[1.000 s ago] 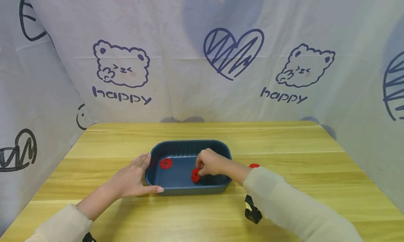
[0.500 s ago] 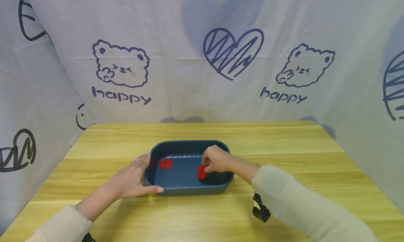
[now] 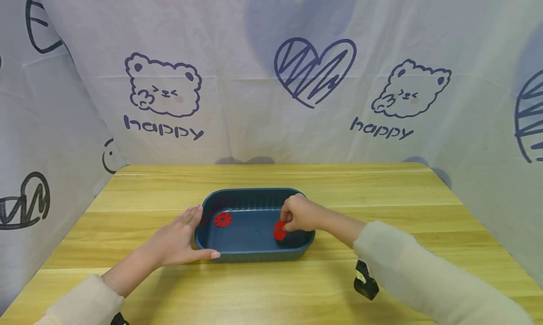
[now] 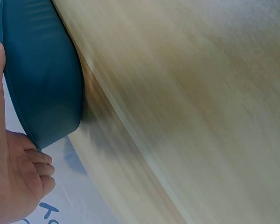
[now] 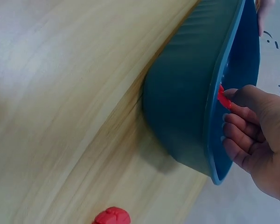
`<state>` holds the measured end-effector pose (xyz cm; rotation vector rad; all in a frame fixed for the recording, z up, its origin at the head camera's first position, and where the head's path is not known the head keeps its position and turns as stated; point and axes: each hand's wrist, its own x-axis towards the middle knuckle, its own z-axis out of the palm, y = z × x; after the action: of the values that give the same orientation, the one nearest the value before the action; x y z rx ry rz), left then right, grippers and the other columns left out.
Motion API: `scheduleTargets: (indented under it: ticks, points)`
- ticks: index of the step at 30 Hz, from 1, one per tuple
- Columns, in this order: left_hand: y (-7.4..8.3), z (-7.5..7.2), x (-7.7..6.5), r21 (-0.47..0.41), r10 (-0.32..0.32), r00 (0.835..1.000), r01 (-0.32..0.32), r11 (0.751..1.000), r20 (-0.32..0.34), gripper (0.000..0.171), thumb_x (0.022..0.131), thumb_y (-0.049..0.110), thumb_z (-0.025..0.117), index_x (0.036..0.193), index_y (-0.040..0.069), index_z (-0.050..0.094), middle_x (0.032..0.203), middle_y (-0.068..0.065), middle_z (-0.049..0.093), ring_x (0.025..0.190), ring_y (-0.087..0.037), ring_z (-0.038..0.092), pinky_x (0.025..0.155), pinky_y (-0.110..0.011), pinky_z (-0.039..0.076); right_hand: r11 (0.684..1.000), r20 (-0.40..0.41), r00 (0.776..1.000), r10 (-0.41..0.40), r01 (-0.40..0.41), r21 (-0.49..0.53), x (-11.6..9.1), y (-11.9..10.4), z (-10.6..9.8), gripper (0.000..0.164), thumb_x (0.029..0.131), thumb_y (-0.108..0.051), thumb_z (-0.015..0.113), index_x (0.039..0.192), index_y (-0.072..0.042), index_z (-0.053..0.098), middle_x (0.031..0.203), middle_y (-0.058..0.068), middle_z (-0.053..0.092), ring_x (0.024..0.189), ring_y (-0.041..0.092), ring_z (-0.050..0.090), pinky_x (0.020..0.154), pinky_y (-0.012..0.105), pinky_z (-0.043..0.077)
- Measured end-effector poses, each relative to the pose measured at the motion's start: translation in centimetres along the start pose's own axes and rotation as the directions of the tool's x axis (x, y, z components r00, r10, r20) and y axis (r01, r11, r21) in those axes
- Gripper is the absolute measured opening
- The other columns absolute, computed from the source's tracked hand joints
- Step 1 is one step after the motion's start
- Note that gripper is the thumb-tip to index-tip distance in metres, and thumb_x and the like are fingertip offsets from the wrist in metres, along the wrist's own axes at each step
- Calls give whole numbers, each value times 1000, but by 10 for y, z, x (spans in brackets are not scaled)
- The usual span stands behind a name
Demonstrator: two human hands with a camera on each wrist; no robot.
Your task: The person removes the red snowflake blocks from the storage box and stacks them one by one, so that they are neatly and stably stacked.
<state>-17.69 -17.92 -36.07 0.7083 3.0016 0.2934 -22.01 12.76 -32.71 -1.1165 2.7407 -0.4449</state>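
A dark blue oval tray (image 3: 254, 255) sits on the wooden table, also seen from outside as the tray wall (image 5: 182, 102) and tray wall (image 4: 42, 79). My right hand (image 3: 302, 215) pinches a red toothed disc (image 3: 279, 230) over the tray's right end; the same disc (image 5: 222, 97) shows by my fingers (image 5: 238, 140). A second red disc (image 3: 222, 219) lies on the tray floor at the left. My left hand (image 3: 176, 242) rests flat against the tray's left wall, fingers straight, thumb along the front. My left hand (image 4: 11, 177) touches the tray's corner.
Another red disc (image 5: 111, 216) lies on the table right of the tray, hidden by my arm in the head view. A black wrist-camera mount (image 3: 366, 280) hangs below my right sleeve. Printed cloth walls enclose the table on three sides.
My right hand has carried the red disc rightward inside the tray, from its middle to its right end. The left hand and the tray have stayed put.
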Motion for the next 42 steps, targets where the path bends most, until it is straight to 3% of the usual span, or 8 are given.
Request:
scheduleTargets:
  ticks: [13,29,42]
  points:
    - [-1,2,-1,-11,-2,1000,2,1000,-2,113,71,73,57,140,-11,28,145,-30,31,134,-46,31,104,-56,34,998,-11,1000,25,-24,60,-16,8,-11,14,75,-5,73,86,3,70,77,6,63,66,7,53,62,16,47]
    - [-4,5,0,-30,-13,1000,13,999,0,113,71,72,58,141,-11,27,146,-29,29,135,-45,29,105,-56,33,984,-156,984,90,-64,165,-44,36,-23,12,76,-2,68,87,2,71,78,6,63,68,10,54,62,19,48]
    - [-4,6,0,-26,-17,1000,18,999,2,113,71,72,58,141,-10,27,147,-28,29,135,-45,29,104,-57,34,973,-214,962,168,-126,195,-55,45,-34,12,77,-3,70,87,3,71,79,8,65,69,13,56,63,22,49]
